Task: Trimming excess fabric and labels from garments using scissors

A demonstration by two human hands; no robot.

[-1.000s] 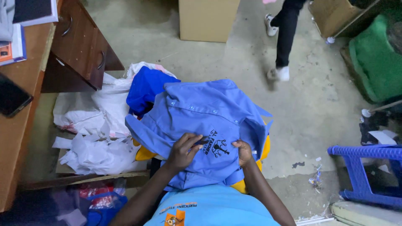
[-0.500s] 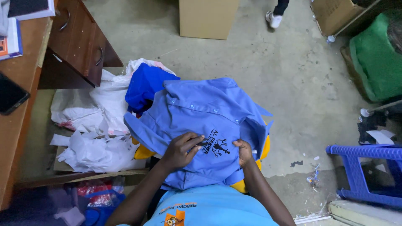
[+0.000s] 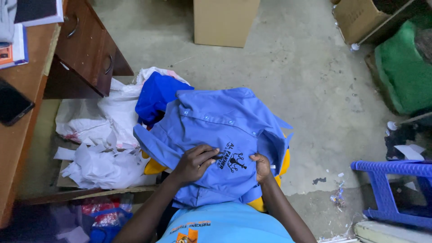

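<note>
Shirt (image 3: 216,135) is kept flat, unmoved since a second ago. Left hand (image 3: 194,163) is pressed, fingers curled, beside its black print (image 3: 231,161); right hand (image 3: 261,166) is pinching fabric.

Tan cardboard box (image 3: 226,21) top centre; brown box (image 3: 360,18) top right; dark phone (image 3: 13,102) on desk.

Open floor (image 3: 315,90) beyond the shirt (image 3: 216,130) — white bags (image 3: 108,135) crowd left, blue stool (image 3: 396,189) right.
</note>
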